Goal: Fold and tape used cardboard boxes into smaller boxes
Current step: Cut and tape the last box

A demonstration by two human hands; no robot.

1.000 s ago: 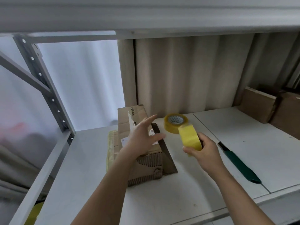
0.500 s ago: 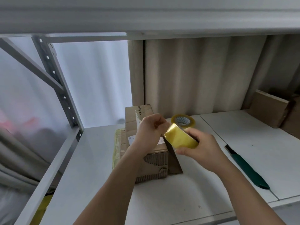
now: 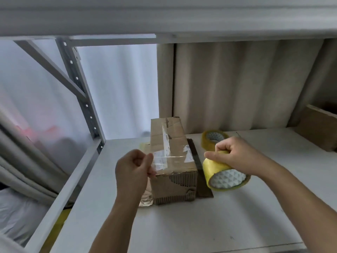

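The box (image 3: 173,161) sits on the white shelf (image 3: 218,225), between the two hands. It is brown, worn, patched with old clear tape, its near end showing torn corrugation. The left hand (image 3: 134,170) pinches the free end of a clear strip (image 3: 175,157) stretched over the box top. The right hand (image 3: 235,155) grips the yellow roll (image 3: 224,175), just right of the box. A second roll (image 3: 213,138) lies behind it.
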